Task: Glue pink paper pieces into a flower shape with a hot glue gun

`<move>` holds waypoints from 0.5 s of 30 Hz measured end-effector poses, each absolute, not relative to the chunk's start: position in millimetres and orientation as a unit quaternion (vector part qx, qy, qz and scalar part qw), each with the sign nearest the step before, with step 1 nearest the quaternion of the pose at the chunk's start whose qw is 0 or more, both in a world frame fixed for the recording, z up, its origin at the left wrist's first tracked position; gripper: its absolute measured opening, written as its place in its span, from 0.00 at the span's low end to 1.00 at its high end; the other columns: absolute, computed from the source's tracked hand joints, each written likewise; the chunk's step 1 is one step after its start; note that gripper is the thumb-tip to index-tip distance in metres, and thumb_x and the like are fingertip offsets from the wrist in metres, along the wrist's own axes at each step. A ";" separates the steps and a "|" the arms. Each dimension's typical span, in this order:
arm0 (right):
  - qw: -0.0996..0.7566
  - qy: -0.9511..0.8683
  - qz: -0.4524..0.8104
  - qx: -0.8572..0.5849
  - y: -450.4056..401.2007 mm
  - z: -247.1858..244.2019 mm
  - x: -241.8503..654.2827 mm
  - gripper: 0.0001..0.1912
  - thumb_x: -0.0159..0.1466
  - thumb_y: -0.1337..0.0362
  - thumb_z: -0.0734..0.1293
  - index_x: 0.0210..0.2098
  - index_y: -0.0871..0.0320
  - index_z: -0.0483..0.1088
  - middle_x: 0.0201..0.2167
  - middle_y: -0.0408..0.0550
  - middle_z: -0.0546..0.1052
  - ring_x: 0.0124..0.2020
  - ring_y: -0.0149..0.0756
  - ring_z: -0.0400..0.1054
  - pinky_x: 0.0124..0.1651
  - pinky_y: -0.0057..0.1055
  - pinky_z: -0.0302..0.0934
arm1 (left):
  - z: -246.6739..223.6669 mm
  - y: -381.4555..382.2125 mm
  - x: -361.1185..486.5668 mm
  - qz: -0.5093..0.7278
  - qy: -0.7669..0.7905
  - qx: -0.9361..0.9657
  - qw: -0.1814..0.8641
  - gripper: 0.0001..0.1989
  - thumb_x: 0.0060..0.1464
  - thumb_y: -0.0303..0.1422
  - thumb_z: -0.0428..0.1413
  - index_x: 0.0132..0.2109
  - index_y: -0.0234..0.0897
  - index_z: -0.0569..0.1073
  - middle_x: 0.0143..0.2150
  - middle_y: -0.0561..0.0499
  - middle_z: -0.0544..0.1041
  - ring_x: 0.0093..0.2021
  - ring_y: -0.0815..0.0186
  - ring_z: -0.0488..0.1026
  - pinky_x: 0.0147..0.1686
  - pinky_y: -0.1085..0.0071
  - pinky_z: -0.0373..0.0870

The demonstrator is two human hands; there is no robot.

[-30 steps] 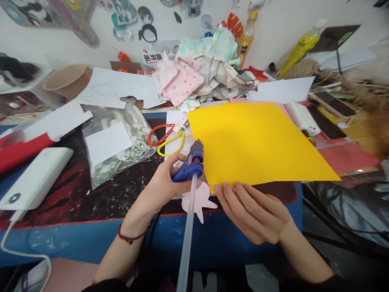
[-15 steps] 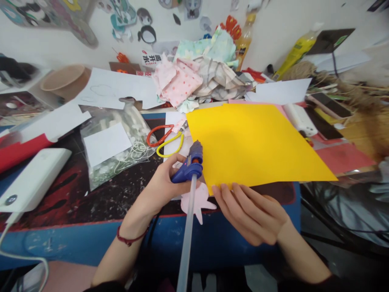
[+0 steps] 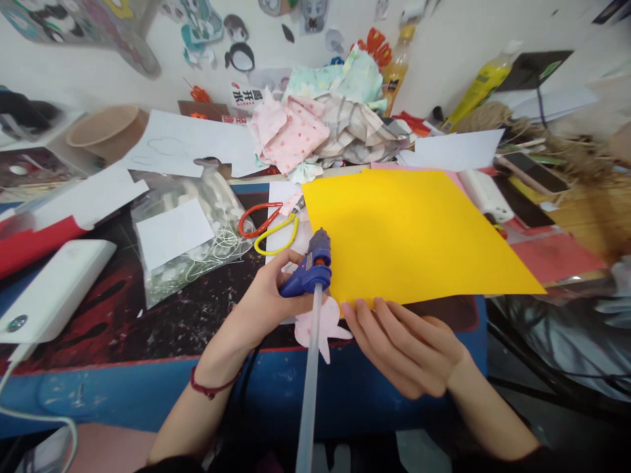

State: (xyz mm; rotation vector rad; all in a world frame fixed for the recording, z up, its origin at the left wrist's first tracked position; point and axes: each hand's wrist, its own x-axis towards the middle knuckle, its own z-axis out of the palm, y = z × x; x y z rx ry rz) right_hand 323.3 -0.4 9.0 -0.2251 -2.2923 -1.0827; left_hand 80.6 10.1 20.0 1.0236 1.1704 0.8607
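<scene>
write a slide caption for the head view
Left hand gripping a blue hot-glue gun loaded with a glue stick, right hand at the near edge of a yellow paper sheet.

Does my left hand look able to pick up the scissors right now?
Probably not: the left hand is wrapped around the blue hot glue gun, though the scissors lie just beyond it with a seemingly free path.

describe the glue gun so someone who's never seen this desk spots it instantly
Find the large yellow sheet. By its left edge, the left hand grips the blue glue gun. Unlike the red-and-yellow-handled scissors lying just beyond, it has a long translucent stick jutting from its back.
</scene>
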 end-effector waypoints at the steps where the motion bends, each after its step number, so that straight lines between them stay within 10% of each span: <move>1: 0.298 -0.860 -0.406 -0.079 0.3 8.5 323.1 0.10 0.68 0.69 0.68 0.44 0.60 0.82 0.40 0.44 0.83 0.38 0.33 0.75 0.43 0.29 0.71 | 18.7 10.2 80.4 0.377 0.511 0.452 0.627 0.26 0.38 0.31 0.73 0.40 0.39 0.67 0.26 0.59 0.75 0.21 0.76 0.65 0.22 0.80 0.60; 15: 0.282 -0.897 -0.319 -0.117 -3.9 3.0 322.6 0.14 0.68 0.71 0.66 0.49 0.68 0.79 0.42 0.52 0.84 0.44 0.39 0.79 0.50 0.33 0.72 | 18.5 11.4 78.7 0.367 0.521 0.457 0.620 0.24 0.41 0.30 0.72 0.41 0.39 0.67 0.22 0.61 0.71 0.19 0.77 0.61 0.20 0.81 0.55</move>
